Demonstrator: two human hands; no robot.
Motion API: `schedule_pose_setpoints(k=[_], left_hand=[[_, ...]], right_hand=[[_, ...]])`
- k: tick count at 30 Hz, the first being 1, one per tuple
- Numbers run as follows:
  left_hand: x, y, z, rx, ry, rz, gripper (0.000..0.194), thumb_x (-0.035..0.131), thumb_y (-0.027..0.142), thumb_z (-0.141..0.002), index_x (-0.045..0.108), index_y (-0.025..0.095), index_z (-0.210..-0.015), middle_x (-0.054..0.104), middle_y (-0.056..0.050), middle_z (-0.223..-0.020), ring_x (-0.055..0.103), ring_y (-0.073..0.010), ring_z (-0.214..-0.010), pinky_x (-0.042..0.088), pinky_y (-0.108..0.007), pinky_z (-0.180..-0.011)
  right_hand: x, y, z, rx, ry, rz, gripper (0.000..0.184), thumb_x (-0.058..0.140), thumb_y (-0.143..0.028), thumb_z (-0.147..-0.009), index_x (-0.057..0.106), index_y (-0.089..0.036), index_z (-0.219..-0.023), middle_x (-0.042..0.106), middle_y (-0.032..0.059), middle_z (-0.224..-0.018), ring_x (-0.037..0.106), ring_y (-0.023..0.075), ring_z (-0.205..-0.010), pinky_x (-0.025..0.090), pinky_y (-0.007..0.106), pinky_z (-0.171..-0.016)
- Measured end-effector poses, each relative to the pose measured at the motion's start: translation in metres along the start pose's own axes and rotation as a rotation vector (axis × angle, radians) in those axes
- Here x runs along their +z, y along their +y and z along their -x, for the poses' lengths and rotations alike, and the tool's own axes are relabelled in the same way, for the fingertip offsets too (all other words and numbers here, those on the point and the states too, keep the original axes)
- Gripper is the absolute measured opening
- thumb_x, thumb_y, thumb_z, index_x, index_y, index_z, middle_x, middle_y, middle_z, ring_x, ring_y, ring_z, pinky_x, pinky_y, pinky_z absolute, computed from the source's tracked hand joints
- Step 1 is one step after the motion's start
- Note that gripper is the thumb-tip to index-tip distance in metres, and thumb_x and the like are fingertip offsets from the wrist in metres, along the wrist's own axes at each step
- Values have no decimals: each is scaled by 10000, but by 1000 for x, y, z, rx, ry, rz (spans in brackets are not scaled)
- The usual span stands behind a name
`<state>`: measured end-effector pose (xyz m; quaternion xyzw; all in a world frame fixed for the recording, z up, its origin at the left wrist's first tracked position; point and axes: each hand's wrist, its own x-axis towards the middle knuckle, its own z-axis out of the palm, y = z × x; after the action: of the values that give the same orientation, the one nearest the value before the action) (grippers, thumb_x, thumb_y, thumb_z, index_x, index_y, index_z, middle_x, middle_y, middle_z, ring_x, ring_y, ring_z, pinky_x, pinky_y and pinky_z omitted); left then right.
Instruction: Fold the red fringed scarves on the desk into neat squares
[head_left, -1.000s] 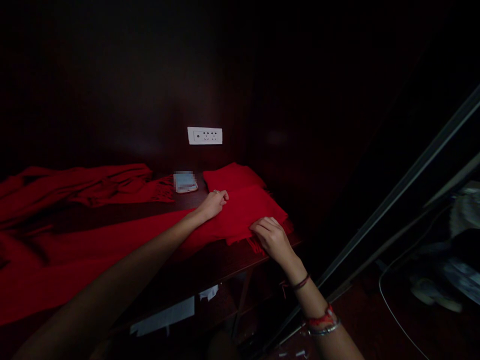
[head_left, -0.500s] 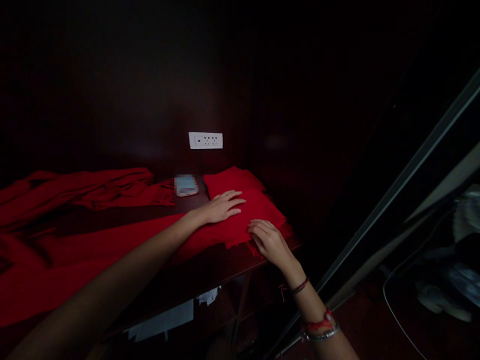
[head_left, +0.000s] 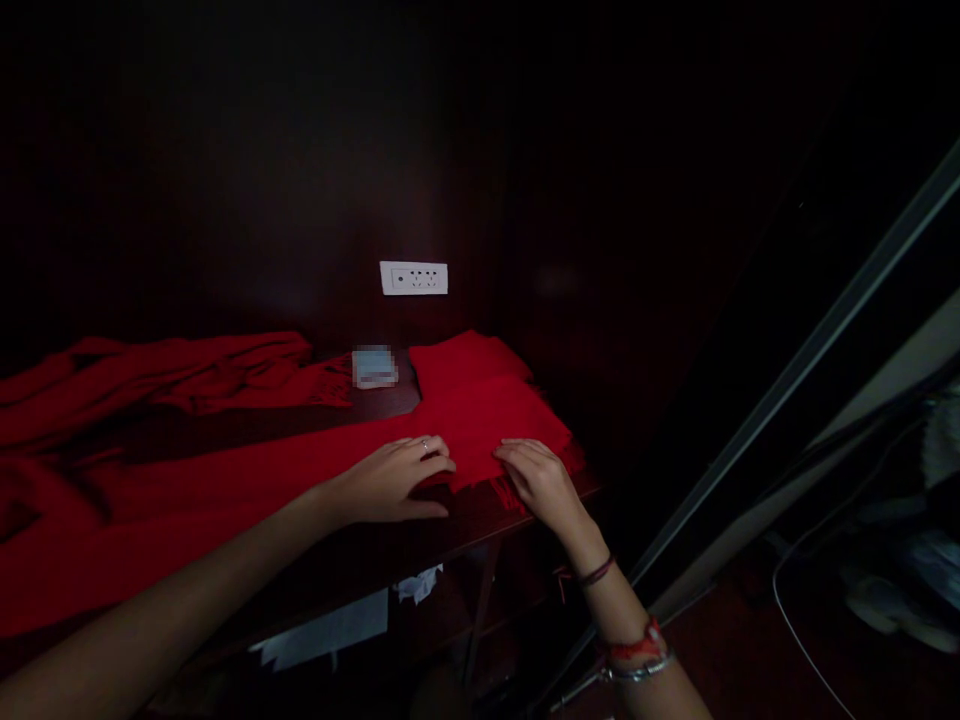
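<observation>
A red fringed scarf lies along a dark wooden shelf, its right end in flat folded layers with tassels at the edge. My left hand is at the scarf's near edge, palm down, thumb apart from the bent fingers; a ring shows on it. At the front right of the folded end, my right hand has its fingers curled together on the cloth close to the tassels. Its thumb is mostly hidden.
Another red scarf lies rumpled at the back left, beside a blurred phone-like object. A white socket plate is on the back wall. Papers sit below the shelf. A pale metal edge runs along the right.
My left hand has drawn back from the top of the folded layers to the near edge, toward the left. My right hand stays nearly in place.
</observation>
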<state>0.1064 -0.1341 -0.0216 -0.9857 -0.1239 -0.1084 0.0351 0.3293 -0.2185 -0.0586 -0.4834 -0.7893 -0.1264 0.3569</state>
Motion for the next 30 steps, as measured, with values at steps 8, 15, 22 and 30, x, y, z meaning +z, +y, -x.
schedule_pose_setpoints(k=[8,15,22,30], left_hand=[[13,-6,25,49,-41,-254,193,322,185,-854,512,200,-887,535,-15,-858,505,-127,-773,389,-222,-671],[7,-2,25,17,-3,-168,172,371,254,-839,529,189,-858,534,-28,-918,498,-145,-857,384,-259,-779],[11,-6,-4,-250,232,156,368,237,353,-869,422,177,-1133,364,-53,-1266,313,-141,-1165,241,-300,-983],[38,-9,-35,-537,-78,212,761,267,624,-739,124,159,-1324,60,-78,-1380,45,-263,-1254,137,-459,-984]], right_hand=[[-3,-4,0,-24,-22,-6,187,455,-187,-784,596,-176,-906,611,50,-922,510,162,-930,393,341,-837],[-6,-6,1,1,-4,-33,184,473,-265,-781,604,-179,-878,613,55,-909,518,163,-919,389,346,-841],[-11,-22,-36,188,-57,112,328,339,-334,-841,529,-196,-1070,511,68,-1140,391,185,-1107,277,401,-945],[-10,-2,-41,402,-657,292,526,157,-527,-823,224,-302,-1293,187,15,-1371,104,267,-1247,49,556,-950]])
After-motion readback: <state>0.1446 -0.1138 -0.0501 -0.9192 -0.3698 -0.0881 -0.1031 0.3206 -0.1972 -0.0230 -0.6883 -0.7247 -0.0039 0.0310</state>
